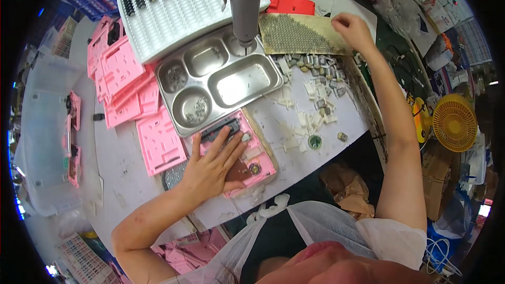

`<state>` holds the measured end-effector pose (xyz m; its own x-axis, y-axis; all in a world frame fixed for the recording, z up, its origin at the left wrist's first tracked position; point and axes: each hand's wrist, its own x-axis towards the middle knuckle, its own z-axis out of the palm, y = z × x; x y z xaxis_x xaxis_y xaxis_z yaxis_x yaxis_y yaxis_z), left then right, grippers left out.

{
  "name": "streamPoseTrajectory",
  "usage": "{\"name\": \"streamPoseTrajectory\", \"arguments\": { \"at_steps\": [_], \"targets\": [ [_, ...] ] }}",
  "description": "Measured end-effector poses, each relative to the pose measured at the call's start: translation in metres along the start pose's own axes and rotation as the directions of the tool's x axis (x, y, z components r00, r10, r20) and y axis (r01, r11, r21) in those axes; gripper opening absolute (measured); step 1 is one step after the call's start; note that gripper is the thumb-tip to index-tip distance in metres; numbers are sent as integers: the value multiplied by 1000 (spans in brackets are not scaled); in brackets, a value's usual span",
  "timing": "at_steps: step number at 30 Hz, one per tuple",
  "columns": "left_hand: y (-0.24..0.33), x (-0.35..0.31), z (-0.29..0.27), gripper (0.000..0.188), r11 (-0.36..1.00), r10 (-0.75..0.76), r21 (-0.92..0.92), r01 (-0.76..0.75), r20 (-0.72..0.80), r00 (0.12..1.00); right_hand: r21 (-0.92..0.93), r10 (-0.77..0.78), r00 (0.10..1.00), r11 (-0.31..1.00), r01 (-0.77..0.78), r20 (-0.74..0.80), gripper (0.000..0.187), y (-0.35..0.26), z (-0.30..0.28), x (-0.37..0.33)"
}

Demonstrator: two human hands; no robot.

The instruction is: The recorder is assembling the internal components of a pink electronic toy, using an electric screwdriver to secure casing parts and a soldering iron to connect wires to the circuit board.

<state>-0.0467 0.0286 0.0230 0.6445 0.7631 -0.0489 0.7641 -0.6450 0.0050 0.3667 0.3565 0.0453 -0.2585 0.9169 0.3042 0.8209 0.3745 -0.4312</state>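
My left hand (210, 167) lies with spread fingers on a pink plastic housing (267, 171) at the table's near side. Inside the housing, a dark grey part (227, 130) and a small round part (255, 169) show; my palm and fingers hide some of the rest. My right hand (353, 30) is over the right end of a yellowish board (331, 25) covered in rows of small grey pieces. Its fingers are curled together, and whatever may be between them cannot be made out. A grey electric screwdriver (246, 13) hangs upright above a steel compartment tray (216, 63).
Pink housings (122, 68) are piled on the left. A white rack (173, 23) with black parts stands behind the steel tray. Silver cylindrical parts (321, 71) and white plastic pieces (310, 121) lie scattered right of the housing, near a small green round container (314, 142). A yellow fan (454, 122) stands at far right.
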Motion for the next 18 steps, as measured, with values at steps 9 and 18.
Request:
{"name": "streamPoseTrajectory", "arguments": {
  "at_steps": [9,18],
  "targets": [
    [-19,-13,2,92,985,38,-172,-20,98,995,234,-213,939,960,151,269,21,-120,-11,43],
    [-20,-15,16,83,968,35,-243,-58,-98,995,170,-783,611,621,765,114,44,-413,179,-13]
  ]
}}
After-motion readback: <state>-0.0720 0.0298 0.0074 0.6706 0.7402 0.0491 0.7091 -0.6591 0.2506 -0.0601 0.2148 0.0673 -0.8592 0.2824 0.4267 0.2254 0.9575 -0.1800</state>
